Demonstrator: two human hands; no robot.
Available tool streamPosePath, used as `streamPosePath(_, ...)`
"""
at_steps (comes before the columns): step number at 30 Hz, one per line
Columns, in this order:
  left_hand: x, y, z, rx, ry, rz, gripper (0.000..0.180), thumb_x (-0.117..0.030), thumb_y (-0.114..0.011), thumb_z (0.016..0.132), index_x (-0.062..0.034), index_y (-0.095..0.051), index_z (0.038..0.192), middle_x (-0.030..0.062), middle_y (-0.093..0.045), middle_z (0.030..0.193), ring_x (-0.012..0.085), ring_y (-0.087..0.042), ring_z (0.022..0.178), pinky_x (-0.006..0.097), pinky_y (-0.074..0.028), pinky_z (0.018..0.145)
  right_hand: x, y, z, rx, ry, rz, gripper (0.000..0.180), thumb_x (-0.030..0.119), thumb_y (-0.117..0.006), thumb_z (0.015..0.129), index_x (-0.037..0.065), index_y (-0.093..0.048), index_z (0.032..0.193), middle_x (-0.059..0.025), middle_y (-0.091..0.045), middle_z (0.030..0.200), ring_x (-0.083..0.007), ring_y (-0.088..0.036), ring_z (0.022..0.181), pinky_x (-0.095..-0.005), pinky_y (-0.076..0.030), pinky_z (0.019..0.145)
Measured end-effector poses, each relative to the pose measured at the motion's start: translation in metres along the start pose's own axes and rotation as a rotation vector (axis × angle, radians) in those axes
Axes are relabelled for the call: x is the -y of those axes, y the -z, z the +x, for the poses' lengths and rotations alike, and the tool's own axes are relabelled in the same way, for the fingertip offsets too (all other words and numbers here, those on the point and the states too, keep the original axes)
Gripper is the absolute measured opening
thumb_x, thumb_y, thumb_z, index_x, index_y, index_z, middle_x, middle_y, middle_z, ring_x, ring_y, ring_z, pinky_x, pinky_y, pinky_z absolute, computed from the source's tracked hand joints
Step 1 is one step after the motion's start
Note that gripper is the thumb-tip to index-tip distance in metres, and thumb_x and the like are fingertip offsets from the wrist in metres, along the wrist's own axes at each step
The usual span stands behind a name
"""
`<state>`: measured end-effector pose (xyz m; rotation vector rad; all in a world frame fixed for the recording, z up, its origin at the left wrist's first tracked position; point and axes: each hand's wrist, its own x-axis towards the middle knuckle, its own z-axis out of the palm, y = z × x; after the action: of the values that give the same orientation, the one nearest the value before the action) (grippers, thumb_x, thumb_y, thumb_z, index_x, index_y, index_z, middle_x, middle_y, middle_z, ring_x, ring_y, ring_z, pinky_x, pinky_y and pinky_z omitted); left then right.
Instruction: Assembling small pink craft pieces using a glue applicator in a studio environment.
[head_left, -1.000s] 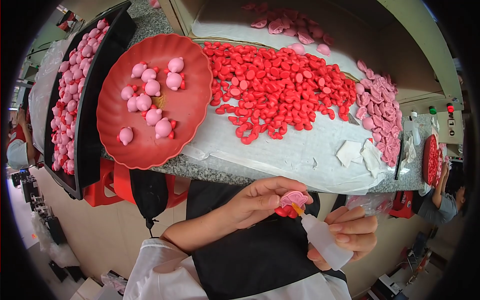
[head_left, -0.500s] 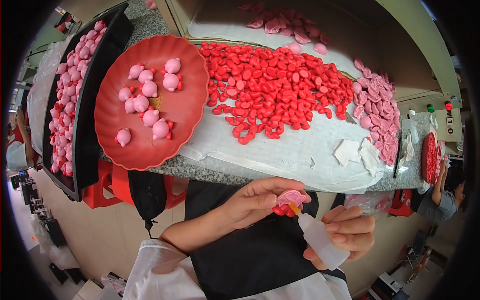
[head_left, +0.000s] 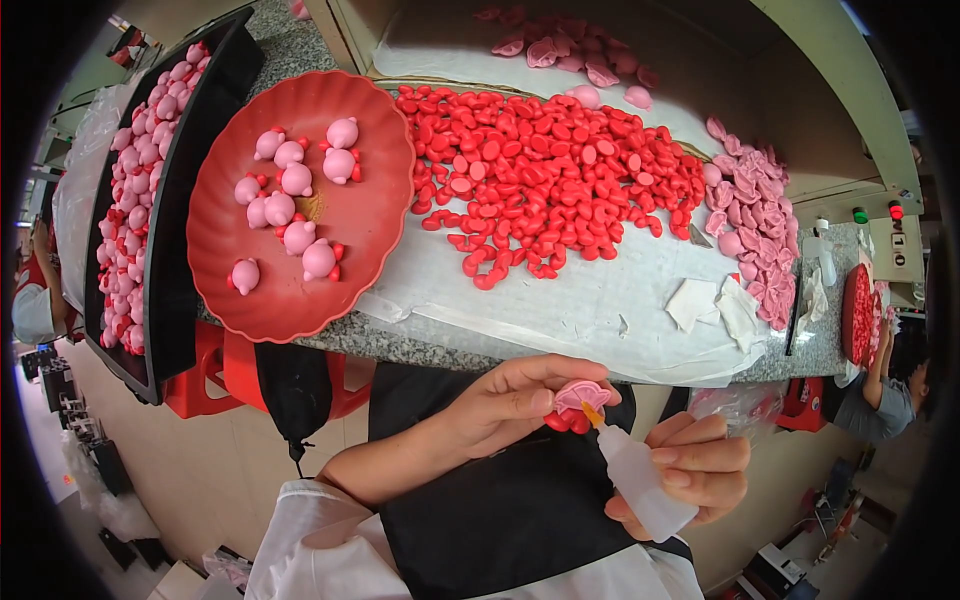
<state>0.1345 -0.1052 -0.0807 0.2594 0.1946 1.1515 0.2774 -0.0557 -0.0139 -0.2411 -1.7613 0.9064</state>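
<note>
My left hand (head_left: 510, 400) pinches a small pink piece (head_left: 580, 396) with a cupped, ridged inside, together with a red rounded piece (head_left: 566, 420) below it. Fingers of my right hand (head_left: 695, 470) wrap round a translucent white squeeze bottle (head_left: 645, 485). The bottle's amber nozzle tip (head_left: 592, 413) is at the open inside of the pink piece; contact is hard to make out. Both hands are in front of the table's near edge, over my black apron (head_left: 480, 520).
A heap of red pieces (head_left: 560, 180) covers the white sheet (head_left: 500, 320). Pink shells (head_left: 755, 220) lie to its right. At left are a red scalloped dish (head_left: 290, 305) with several pink-and-red pieces and a filled black tray (head_left: 165, 260). White scraps (head_left: 692, 303) lie near right.
Both hands stay nearly where they were. The bottle's nozzle has shifted very slightly against the pink piece.
</note>
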Motion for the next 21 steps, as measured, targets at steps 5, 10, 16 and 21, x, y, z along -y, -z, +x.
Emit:
streamPosePath(5,0.0011,0.0000,0.0004,-0.017,-0.022,0.015,0.043,-0.026,-0.052,0.075,-0.0009,-0.042,0.109,0.0181,-0.046,0.105,0.0241,-0.046,0.098,0.035,-0.035,0.084,0.0026,-0.0040,-0.0021,-0.032,0.006,-0.073,0.051,0.006,-0.079,0.038,0.002,-0.050,0.080,-0.0099,-0.050,0.080,-0.0149,-0.044,0.057,-0.0217,-0.040,0.044)
streamPosePath(10,0.0011,0.0002,0.0005,-0.019,-0.030,0.016,0.043,-0.026,-0.052,0.075,-0.0009,-0.042,0.109,0.0183,-0.046,0.105,0.0238,-0.046,0.097,0.035,-0.035,0.084,0.0021,-0.0029,-0.0021,-0.043,0.014,-0.092,0.051,0.006,-0.079,0.038,0.003,-0.050,0.079,-0.0096,-0.050,0.078,-0.0146,-0.044,0.056,-0.0214,-0.040,0.043)
streamPosePath(16,0.0008,-0.0001,0.0005,-0.017,-0.040,0.005,0.043,-0.026,-0.052,0.075,-0.0010,-0.042,0.109,0.0183,-0.046,0.104,0.0240,-0.046,0.097,0.035,-0.035,0.084,0.0016,-0.0014,-0.0060,-0.066,0.008,-0.099,0.052,0.006,-0.079,0.038,0.002,-0.050,0.081,-0.0097,-0.050,0.078,-0.0148,-0.044,0.057,-0.0218,-0.040,0.043)
streamPosePath(21,0.0007,0.0009,0.0011,-0.020,-0.053,0.015,0.043,-0.025,-0.052,0.075,-0.0011,-0.042,0.109,0.0182,-0.046,0.105,0.0242,-0.046,0.098,0.035,-0.034,0.085,0.0018,0.0011,-0.0078,-0.057,-0.012,-0.102,0.053,0.007,-0.079,0.038,0.002,-0.050,0.082,-0.0099,-0.050,0.079,-0.0149,-0.043,0.058,-0.0218,-0.039,0.043)
